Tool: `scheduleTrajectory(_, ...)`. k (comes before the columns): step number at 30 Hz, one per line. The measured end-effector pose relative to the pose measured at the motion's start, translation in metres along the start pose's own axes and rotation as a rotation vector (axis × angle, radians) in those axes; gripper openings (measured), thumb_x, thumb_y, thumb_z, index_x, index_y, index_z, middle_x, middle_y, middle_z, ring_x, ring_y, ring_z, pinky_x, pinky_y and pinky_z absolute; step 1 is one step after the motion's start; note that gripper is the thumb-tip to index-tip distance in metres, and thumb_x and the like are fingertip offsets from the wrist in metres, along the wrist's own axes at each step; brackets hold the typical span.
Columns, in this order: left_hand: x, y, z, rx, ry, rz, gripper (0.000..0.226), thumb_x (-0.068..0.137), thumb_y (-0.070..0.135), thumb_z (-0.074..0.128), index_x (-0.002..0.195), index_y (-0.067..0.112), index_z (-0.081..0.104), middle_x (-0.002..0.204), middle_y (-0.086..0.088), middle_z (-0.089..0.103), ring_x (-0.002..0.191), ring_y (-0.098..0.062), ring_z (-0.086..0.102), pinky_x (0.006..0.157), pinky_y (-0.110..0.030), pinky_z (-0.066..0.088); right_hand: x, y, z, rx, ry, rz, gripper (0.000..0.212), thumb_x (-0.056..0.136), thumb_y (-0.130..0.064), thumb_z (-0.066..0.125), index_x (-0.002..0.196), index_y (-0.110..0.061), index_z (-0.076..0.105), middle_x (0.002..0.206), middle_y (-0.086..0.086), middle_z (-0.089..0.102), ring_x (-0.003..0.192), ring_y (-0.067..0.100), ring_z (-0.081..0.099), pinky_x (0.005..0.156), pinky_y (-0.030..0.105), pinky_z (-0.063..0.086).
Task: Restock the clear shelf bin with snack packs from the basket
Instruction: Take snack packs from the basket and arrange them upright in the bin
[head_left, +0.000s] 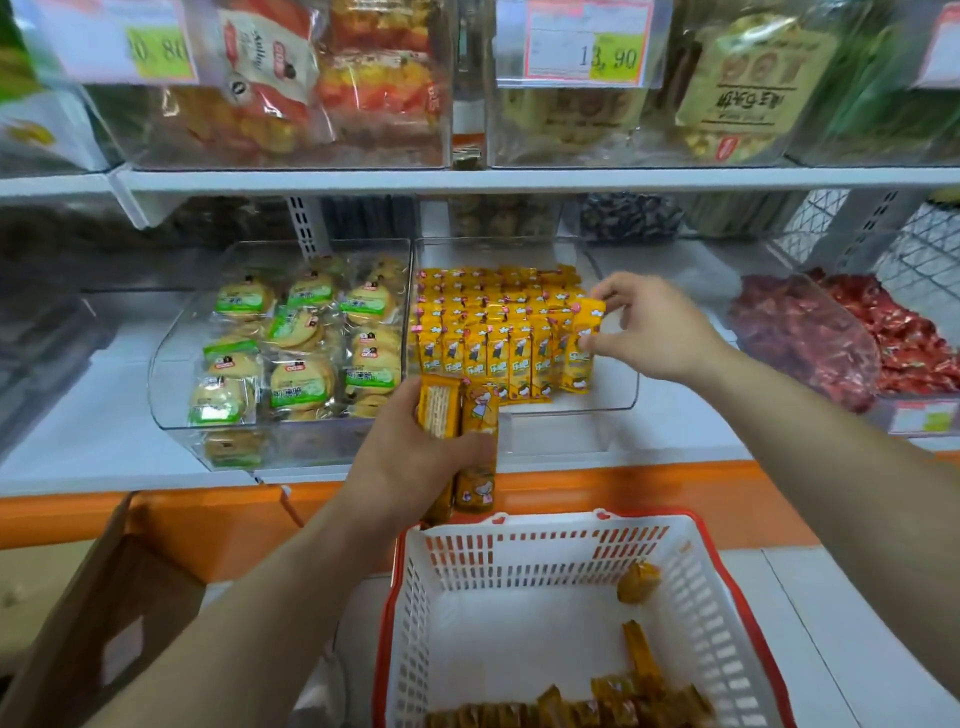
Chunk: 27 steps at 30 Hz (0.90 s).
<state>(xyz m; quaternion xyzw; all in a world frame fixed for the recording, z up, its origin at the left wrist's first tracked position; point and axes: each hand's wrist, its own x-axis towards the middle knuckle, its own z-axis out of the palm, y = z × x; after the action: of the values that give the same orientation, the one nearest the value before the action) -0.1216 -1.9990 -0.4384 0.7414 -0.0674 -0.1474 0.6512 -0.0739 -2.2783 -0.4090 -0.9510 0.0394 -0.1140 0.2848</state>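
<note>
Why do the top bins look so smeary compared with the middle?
Head view: the upper bins and price tag are blurred, with glare streaking their clear fronts; the snack packs at the right hand are sharpest; the wide-angle lens stretches the edges.

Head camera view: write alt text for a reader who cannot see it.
The right hand pinches a yellow snack pack beside upright rows in the clear bin. The left hand grips spare packs near a white basket holding a few more.
</note>
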Motion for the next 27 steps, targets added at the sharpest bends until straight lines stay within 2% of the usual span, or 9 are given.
scheduleTrajectory(3, 0.006, 0.0, 0.0, -0.012, -0.005, 0.011, 0.04, 0.079, 0.016, 0.086, 0.106, 0.032, 0.062, 0.088, 0.009, 0.077, 0.077, -0.012, 0.076, 0.059, -0.021, 0.059, 0.024, 0.01, 0.011, -0.281, -0.072, 0.049, 0.034, 0.074, -0.03, 0.083, 0.102, -0.03, 0.063, 0.105, -0.002, 0.069, 0.104, 0.024, 0.062, 0.085, 0.037, 0.052)
scheduleTrajectory(5, 0.009, -0.001, -0.001, -0.023, -0.009, 0.008, 0.041, 0.079, 0.016, 0.086, 0.107, 0.033, 0.062, 0.089, 0.01, 0.077, 0.079, -0.012, 0.077, 0.063, -0.024, 0.06, 0.033, 0.012, 0.017, -0.409, -0.061, 0.068, 0.035, 0.074, -0.033, 0.08, 0.104, -0.033, 0.062, 0.11, -0.002, 0.069, 0.11, 0.026, 0.06, 0.086, 0.036, 0.052)
scheduleTrajectory(11, 0.014, -0.004, -0.003, -0.008, -0.038, 0.023, 0.039, 0.081, 0.013, 0.084, 0.105, 0.033, 0.062, 0.088, 0.013, 0.077, 0.078, -0.01, 0.076, 0.059, -0.019, 0.06, 0.045, 0.018, 0.032, -0.615, -0.207, 0.086, 0.046, 0.078, -0.029, 0.076, 0.12, -0.035, 0.059, 0.122, 0.001, 0.063, 0.115, 0.026, 0.056, 0.076, 0.032, 0.042)
scheduleTrajectory(15, 0.015, -0.005, -0.004, -0.029, -0.038, 0.008, 0.04, 0.081, 0.012, 0.084, 0.106, 0.033, 0.062, 0.086, 0.014, 0.077, 0.078, -0.008, 0.076, 0.058, -0.018, 0.058, 0.041, 0.014, 0.03, -0.7, -0.191, 0.062, 0.045, 0.078, -0.03, 0.074, 0.121, -0.037, 0.061, 0.122, 0.001, 0.063, 0.117, 0.027, 0.057, 0.08, 0.033, 0.045)
scheduleTrajectory(19, 0.015, -0.002, 0.001, -0.051, -0.027, -0.021, 0.043, 0.078, 0.015, 0.086, 0.11, 0.031, 0.063, 0.094, 0.007, 0.079, 0.083, -0.014, 0.077, 0.071, -0.033, 0.064, 0.017, 0.006, 0.018, -0.681, -0.058, 0.006, 0.046, 0.081, -0.035, 0.072, 0.125, -0.032, 0.061, 0.127, 0.001, 0.061, 0.119, 0.027, 0.052, 0.088, 0.039, 0.048)
scheduleTrajectory(21, 0.016, -0.003, 0.004, -0.064, -0.026, -0.039, 0.044, 0.076, 0.017, 0.088, 0.111, 0.03, 0.065, 0.097, 0.004, 0.079, 0.084, -0.016, 0.078, 0.072, -0.037, 0.065, -0.005, 0.001, 0.011, -0.509, 0.061, -0.011, 0.037, 0.079, -0.038, 0.074, 0.114, -0.031, 0.065, 0.12, -0.001, 0.063, 0.114, 0.025, 0.054, 0.089, 0.039, 0.05)
scheduleTrajectory(23, 0.016, -0.004, 0.007, -0.075, -0.038, -0.05, 0.042, 0.076, 0.019, 0.088, 0.108, 0.034, 0.066, 0.097, 0.005, 0.079, 0.083, -0.016, 0.078, 0.068, -0.037, 0.064, -0.034, -0.005, 0.006, -0.087, 0.077, 0.037, 0.023, 0.077, -0.036, 0.078, 0.097, -0.031, 0.069, 0.104, -0.008, 0.069, 0.096, 0.015, 0.06, 0.079, 0.03, 0.05)
scheduleTrajectory(25, 0.013, -0.004, 0.012, -0.078, -0.054, -0.05, 0.039, 0.075, 0.021, 0.09, 0.098, 0.043, 0.068, 0.095, 0.007, 0.079, 0.082, -0.015, 0.078, 0.067, -0.036, 0.063, -0.065, -0.016, 0.006, 0.349, -0.049, 0.101, 0.017, 0.079, -0.029, 0.079, 0.093, -0.028, 0.07, 0.086, -0.013, 0.073, 0.074, 0.004, 0.063, 0.064, 0.018, 0.047)
scheduleTrajectory(27, 0.01, -0.002, 0.017, -0.064, -0.064, -0.041, 0.042, 0.069, 0.026, 0.093, 0.093, 0.049, 0.068, 0.095, 0.008, 0.079, 0.083, -0.016, 0.078, 0.072, -0.041, 0.064, -0.086, -0.029, 0.012, 0.593, -0.214, 0.141, 0.02, 0.086, -0.027, 0.074, 0.105, -0.028, 0.069, 0.085, -0.01, 0.074, 0.071, 0.006, 0.068, 0.059, 0.015, 0.047)
